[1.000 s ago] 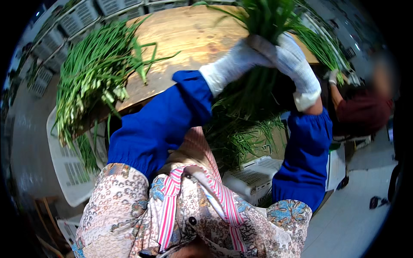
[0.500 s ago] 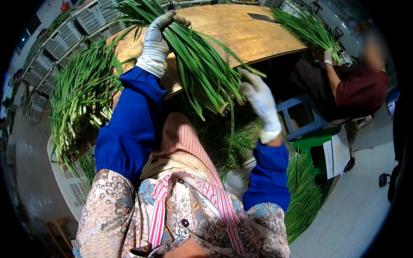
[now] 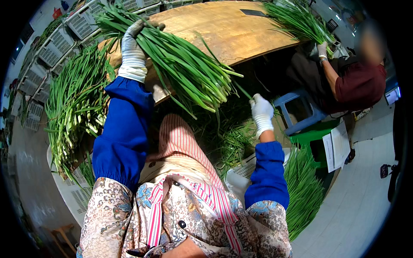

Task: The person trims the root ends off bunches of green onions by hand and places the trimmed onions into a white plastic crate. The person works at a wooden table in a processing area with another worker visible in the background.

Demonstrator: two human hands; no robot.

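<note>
Bunch of long green stalks (image 3: 183,66) is grasped by the left hand (image 3: 135,45), with the gloved fingers wrapped around it toward the leafy end. The bunch is held over the near edge of the wooden table (image 3: 219,32), sloped so that its pale ends are directed to the right and slightly downward, beyond that edge. A thin green strand (image 3: 245,91) is pinched between the thumb and fingers of the right hand (image 3: 261,112), which is positioned just beside the pale ends; whether the strand is joined to the bunch cannot be told. Both forearms are covered by blue sleeves (image 3: 122,129).

To the left, a pile of stalks (image 3: 77,92) is laid at the table's edge, its pale ends overhanging. Below the right hand, loose green trimmings (image 3: 235,144) are heaped near a white crate (image 3: 241,171). A dark flat blade (image 3: 253,12) is placed at the table's far side. At the right, further stalks (image 3: 297,21) are held by a co-worker's gloved hand (image 3: 322,49), near a blue stool (image 3: 319,112).
</note>
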